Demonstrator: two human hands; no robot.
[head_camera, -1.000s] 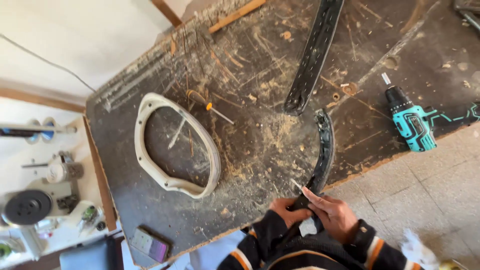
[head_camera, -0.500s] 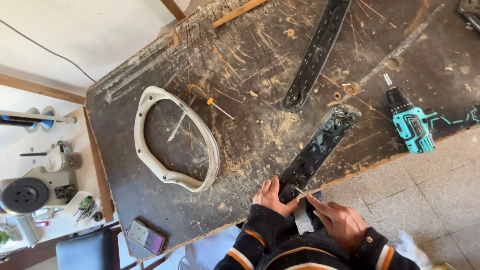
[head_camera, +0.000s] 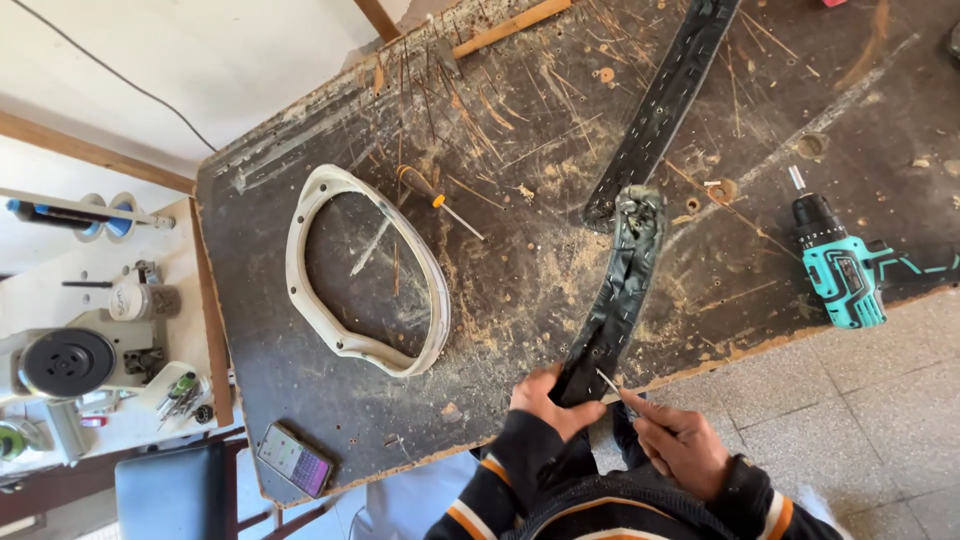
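Head view: left hand (head_camera: 548, 398) fingers clamp the near end of the black curved strip (head_camera: 622, 280) on the surface, right hand (head_camera: 682, 440) fingers pinch a thin needle (head_camera: 608, 382) just beside them, seemingly mid-stitch, needing careful aim.

dark wooden workbench (head_camera: 520, 330), matt, rough, scratched all over, dusted with pale sawdust. black curved strip (head_camera: 620, 290), leather-like covering, wrinkled, faintly glossy, gripped by left hand (head_camera: 548, 398). thin metal tool (head_camera: 608, 382), bright, pinched in right hand (head_camera: 680, 445). second black strip (head_camera: 662, 105), matt, dotted with small metal staples. off-white oval frame (head_camera: 365, 270), hard plastic look, smooth, scuffed. teal and black drill (head_camera: 842, 268), smooth plastic, metal bit. glossy phone (head_camera: 295, 460).
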